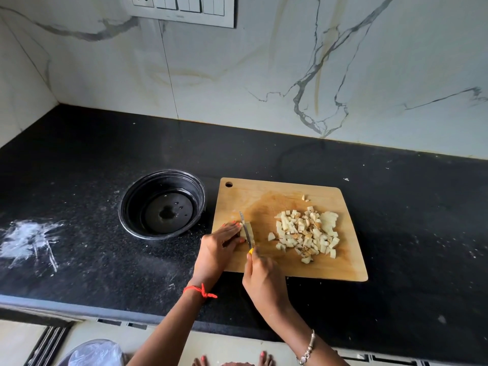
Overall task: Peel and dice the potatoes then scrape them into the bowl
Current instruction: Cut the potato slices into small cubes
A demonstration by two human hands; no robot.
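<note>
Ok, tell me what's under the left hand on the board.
A pale potato piece, its end showing by the knife. The left hand covers the rest, so its full shape is hidden.

Both forearms are extended from the near edge. The left hand (220, 243) is laid palm-down, fingertips bent onto a potato piece (250, 229). The right hand (261, 278) is wrapped round a knife (245, 228) handle.

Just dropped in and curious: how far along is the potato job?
Done: a pile of diced potato lies on the cutting board. In hand: the left hand holds a potato piece while the right hand slices it with the knife. Left: scraping everything into the black bowl, which holds no potato yet.
</note>
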